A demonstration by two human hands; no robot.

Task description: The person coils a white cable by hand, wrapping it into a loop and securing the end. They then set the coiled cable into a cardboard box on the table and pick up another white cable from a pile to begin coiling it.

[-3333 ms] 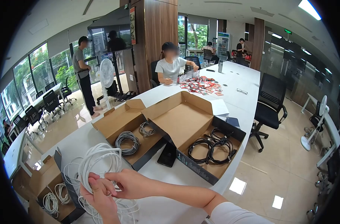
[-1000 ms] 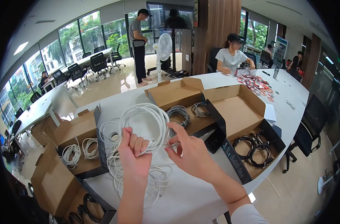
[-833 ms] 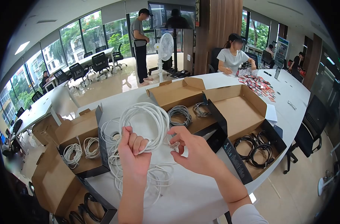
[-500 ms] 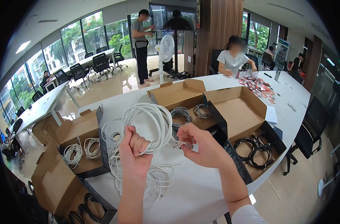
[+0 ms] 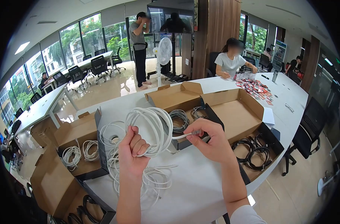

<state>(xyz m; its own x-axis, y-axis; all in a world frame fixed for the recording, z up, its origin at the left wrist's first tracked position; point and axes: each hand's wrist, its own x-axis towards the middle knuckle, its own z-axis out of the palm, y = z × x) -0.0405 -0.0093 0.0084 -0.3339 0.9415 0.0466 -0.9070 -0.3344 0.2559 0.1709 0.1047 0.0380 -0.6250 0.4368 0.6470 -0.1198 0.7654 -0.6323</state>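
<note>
A thick coil of white network cable (image 5: 164,128) is gripped at its lower side by my left hand (image 5: 134,146), fingers wrapped round the loops. My right hand (image 5: 209,139) pinches the cable's end near its plug (image 5: 195,132), to the right of the coil. A short stretch of cable runs between the coil and those fingers. Below and behind my left hand, more loose white cable (image 5: 157,179) lies in untidy loops on the white table (image 5: 188,186).
Around stand open cardboard boxes: one with white coils (image 5: 71,156), one with grey coils (image 5: 179,121), and two with black cables (image 5: 252,153) (image 5: 86,211). Across the table a seated person (image 5: 233,61) handles a pile of red packets (image 5: 254,89). Another person (image 5: 139,48) stands beside a fan (image 5: 164,52).
My right hand has drawn the plug end slightly away from the coil, so the plug and a short length of cable now show. The standing person has raised their hands towards the head.
</note>
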